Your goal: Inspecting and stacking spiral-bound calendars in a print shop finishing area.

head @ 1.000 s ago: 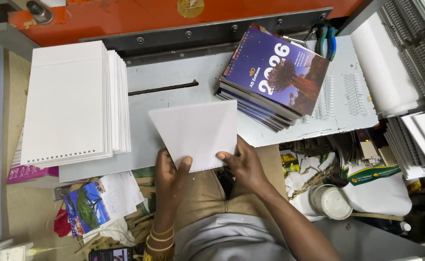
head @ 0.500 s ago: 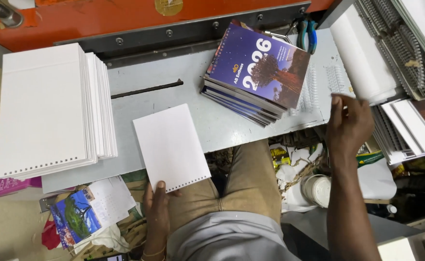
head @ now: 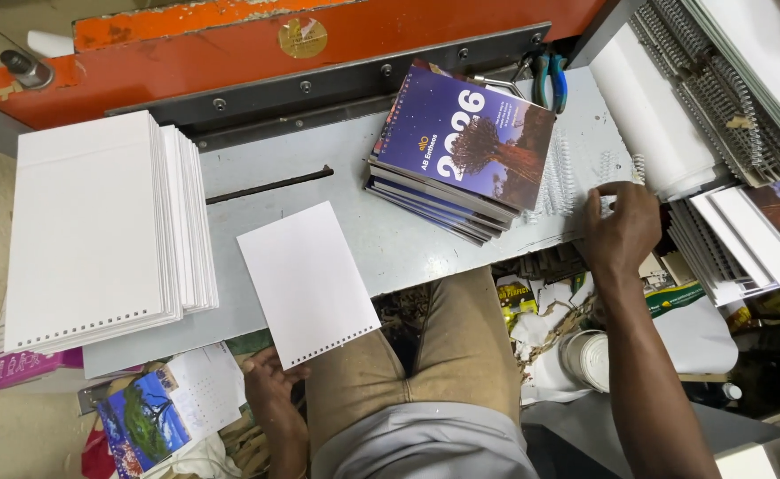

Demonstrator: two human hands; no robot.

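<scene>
My left hand (head: pixel 264 381) holds the near, punched edge of a white card (head: pixel 306 282) that lies half on the grey metal table (head: pixel 381 217) and half over my lap. My right hand (head: pixel 622 226) reaches to the table's right end and rests on white wire binding combs (head: pixel 566 177) lying there, fingers curled over them. Between both hands sits a stack of purple-covered calendars (head: pixel 461 151). A tall pile of punched white sheets (head: pixel 97 231) stands at the left.
An orange machine body (head: pixel 337 44) with a dark bar runs along the back. Blue-handled pliers (head: pixel 545 75) lie behind the calendars. A white roll (head: pixel 652 115) and racks of wire combs (head: pixel 727 98) fill the right. Paper scraps and printed sheets (head: pixel 146 421) lie below the table.
My right hand let go of the white card, swung out to the right and came down on the wire combs. My left hand alone keeps the card, now lower on the table.
</scene>
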